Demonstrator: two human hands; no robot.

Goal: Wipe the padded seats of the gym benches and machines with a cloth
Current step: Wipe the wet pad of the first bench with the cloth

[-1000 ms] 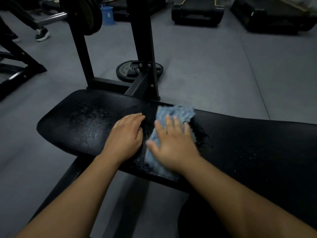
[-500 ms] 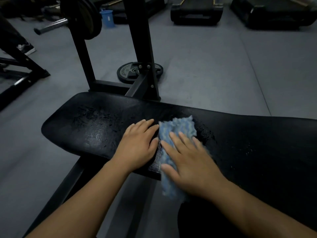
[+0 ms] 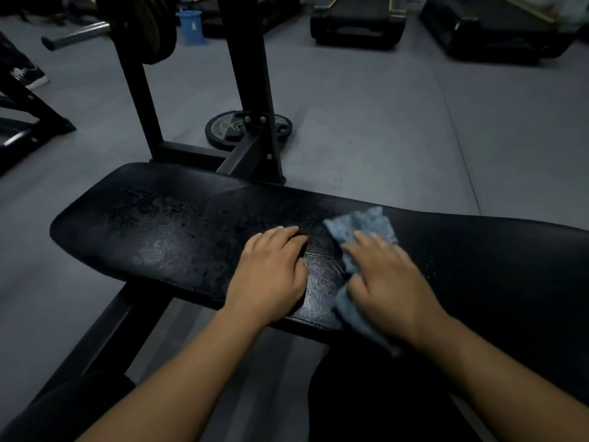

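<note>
The right hand (image 3: 389, 282) covers the middle of the blurred cloth (image 3: 360, 224).

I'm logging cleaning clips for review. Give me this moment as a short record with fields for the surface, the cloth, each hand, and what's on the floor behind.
surface: black padded bench, worn and shiny at its left end
cloth: blue cloth on the bench, near end hanging over the front edge
right hand: presses the cloth with straight fingers
left hand: rests on the bench, apart from the cloth
floor behind: weight plate lying flat; blue bucket farther back
</note>
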